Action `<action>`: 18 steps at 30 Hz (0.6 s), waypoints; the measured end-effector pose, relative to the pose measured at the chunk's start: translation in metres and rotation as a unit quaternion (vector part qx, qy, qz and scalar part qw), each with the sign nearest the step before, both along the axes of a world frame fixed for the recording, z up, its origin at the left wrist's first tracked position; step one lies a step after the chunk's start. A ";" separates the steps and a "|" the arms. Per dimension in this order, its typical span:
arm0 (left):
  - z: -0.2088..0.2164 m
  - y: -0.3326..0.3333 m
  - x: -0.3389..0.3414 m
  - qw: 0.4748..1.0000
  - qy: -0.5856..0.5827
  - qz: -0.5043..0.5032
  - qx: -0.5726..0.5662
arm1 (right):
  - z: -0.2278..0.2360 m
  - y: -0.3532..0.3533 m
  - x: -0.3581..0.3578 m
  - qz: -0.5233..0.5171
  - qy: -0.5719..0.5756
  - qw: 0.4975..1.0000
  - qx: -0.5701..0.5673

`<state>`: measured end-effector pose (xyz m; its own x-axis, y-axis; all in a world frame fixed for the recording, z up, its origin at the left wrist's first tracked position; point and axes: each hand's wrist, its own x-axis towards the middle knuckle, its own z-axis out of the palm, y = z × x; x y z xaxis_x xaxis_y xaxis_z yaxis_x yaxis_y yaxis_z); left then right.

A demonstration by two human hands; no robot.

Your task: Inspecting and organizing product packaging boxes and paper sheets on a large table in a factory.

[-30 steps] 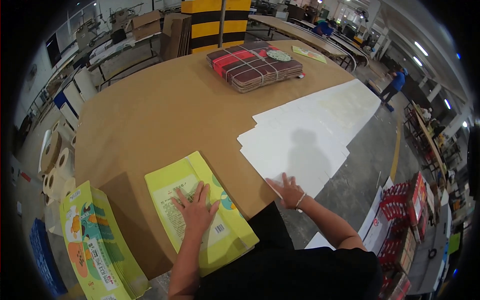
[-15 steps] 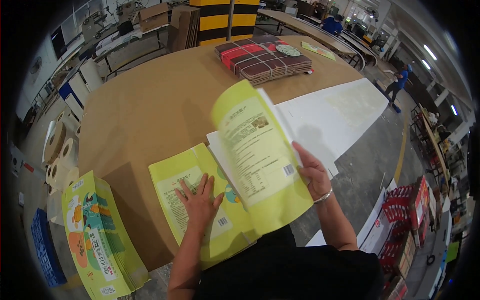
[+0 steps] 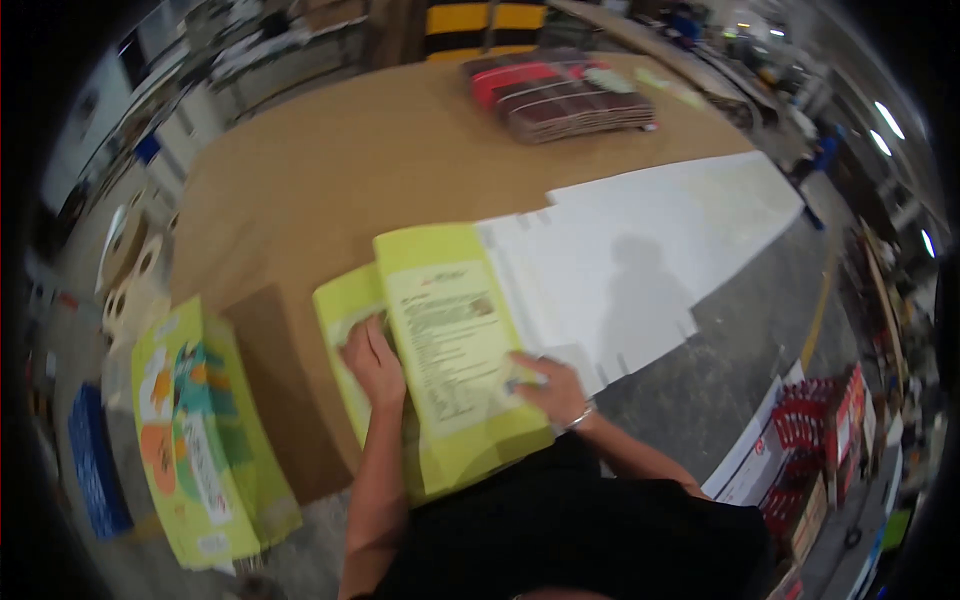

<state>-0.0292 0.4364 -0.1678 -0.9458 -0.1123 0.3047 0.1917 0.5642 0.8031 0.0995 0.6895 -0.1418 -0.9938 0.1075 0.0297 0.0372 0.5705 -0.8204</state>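
A flat yellow-green printed carton [image 3: 440, 262] lies face up in front of me, with a pale text panel on it. Under its left side another yellow-green carton [image 3: 345, 293] shows. My left hand [image 3: 375, 368] is at the top carton's left edge, fingers curled against it; the fingertips are partly hidden. On the carton's right side rests my right hand [image 3: 553, 390], its fingers apart and reaching onto the panel, somewhat blurred. A bracelet [image 3: 582, 413] circles the right wrist.
A stack of yellow-green cartons [image 3: 160, 470] stands at the lower left. White sheets [image 3: 570, 260] cover the table's right part. A strapped dark red and brown bundle [image 3: 560, 95] sits at the brown table's [image 3: 290, 190] far side. Red crates [image 3: 810, 410] stand at the lower right.
The carton that my right hand held raised and bent is now lying flat on the other one. My left hand has gone from spread on the lower carton to curled at the upper one's edge.
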 end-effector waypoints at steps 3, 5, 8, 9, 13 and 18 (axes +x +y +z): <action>0.011 -0.008 -0.004 0.980 -0.038 -0.038 0.193 | 0.029 -0.001 0.003 0.013 0.035 0.998 0.045; 0.021 -0.006 0.001 0.991 -0.040 -0.031 0.124 | 0.036 -0.013 -0.003 0.038 0.067 0.997 0.032; 0.010 -0.014 -0.001 0.994 -0.049 -0.044 0.086 | 0.034 -0.019 -0.008 0.043 0.068 0.996 0.028; 0.004 -0.017 -0.002 0.991 -0.058 -0.047 0.111 | 0.031 -0.019 -0.009 0.040 0.032 0.998 0.028; -0.022 -0.047 -0.007 0.957 -0.095 -0.147 0.229 | 0.002 -0.017 -0.013 0.100 -0.021 0.995 0.014; -0.006 -0.024 0.003 0.998 0.000 -0.048 0.038 | 0.003 -0.024 -0.004 0.091 0.057 0.994 0.030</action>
